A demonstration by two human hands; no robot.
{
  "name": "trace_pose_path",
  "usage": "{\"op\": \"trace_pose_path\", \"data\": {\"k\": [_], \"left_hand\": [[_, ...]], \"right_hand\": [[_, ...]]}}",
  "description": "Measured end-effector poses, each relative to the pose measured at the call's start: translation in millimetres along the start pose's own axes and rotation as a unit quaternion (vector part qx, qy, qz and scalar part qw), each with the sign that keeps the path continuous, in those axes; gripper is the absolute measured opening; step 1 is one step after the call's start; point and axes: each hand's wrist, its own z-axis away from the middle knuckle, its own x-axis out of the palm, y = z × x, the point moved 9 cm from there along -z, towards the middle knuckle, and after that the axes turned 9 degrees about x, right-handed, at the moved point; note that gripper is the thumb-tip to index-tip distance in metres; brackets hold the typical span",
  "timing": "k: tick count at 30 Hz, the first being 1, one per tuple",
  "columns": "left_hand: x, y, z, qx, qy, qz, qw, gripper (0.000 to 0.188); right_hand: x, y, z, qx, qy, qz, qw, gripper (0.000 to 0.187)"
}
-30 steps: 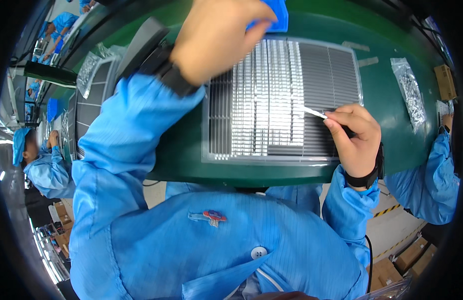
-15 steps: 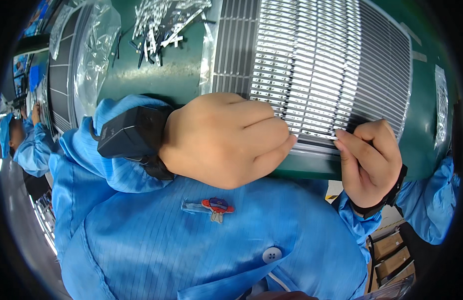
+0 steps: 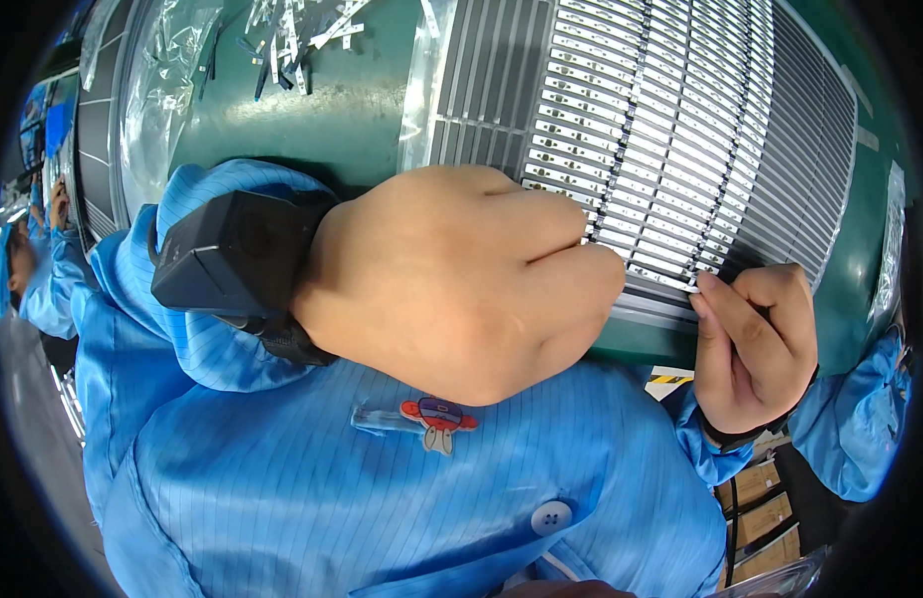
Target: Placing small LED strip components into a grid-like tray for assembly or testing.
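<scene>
A grey slotted panel (image 3: 486,90) lies before me, with rows of white strips with small dark marks (image 3: 660,120) across its middle. My left hand (image 3: 471,284) is closed above the near edge, its back upward. Its curled fingertips are hidden, so what they hold cannot be made out. At the near right corner of the rows, my right hand (image 3: 750,349) pinches the end of the nearest white strip (image 3: 665,274) between thumb and forefinger. The remaining right fingers are folded in.
Loose white strips with dark ends (image 3: 282,45) lie heaped on the green tabletop (image 3: 312,125) at the far left. Clear plastic film (image 3: 167,90) rests on another dark panel at left. Another person (image 3: 48,259) in blue is at far left; a blue sleeve (image 3: 850,419) shows at right.
The panel and table have shifted right in view. My left hand has moved slightly right and its fingertips have turned out of sight. The right hand keeps its pinch at the strip's end.
</scene>
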Motion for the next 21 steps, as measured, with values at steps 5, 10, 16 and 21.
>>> {"op": "trace_pose_path", "data": {"k": [5,10,16,21], "left_hand": [[1.7,-0.8,0.5,-0.01,0.01,-0.016,1.0,0.032],[2.2,-3.9,-0.8,-0.018,0.009,-0.005,1.0,0.036],[4.3,-1.8,-1.9,-0.022,0.011,-0.015,1.0,0.036],[4.6,-3.2,-0.4,-0.02,0.025,-0.017,0.999,0.035]], "right_hand": [[1.0,0.5,0.5,-0.013,0.002,-0.004,1.0,0.034],[-0.1,0.4,0.3,-0.009,0.003,0.002,1.0,0.034],[-0.3,0.7,0.9,-0.012,-0.003,-0.001,1.0,0.034],[-0.8,2.5,0.2,-0.013,-0.002,0.002,1.0,0.033]]}}
